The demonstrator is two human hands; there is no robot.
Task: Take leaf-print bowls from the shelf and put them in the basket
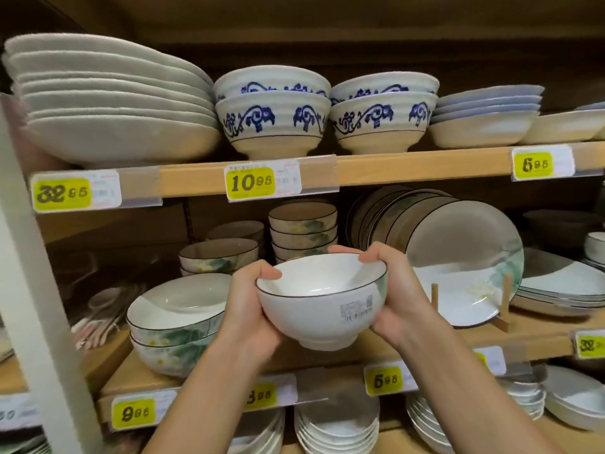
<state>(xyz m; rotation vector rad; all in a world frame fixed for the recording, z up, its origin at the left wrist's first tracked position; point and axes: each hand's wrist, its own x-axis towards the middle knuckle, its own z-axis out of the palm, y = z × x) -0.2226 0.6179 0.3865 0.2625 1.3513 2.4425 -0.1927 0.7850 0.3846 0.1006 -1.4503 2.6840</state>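
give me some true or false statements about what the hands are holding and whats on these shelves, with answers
1. The left hand and the right hand together hold one white bowl. True.
2. The white bowl has smaller bowls stacked inside it. False: it is empty.
3. The blue-patterned bowls sit on the shelf above the white bowl. True.
4. The yellow price tag under the blue-patterned bowls reads 5.95. False: that price tag reads 10.95.
5. A barcode sticker is on the outside of the white bowl. True.
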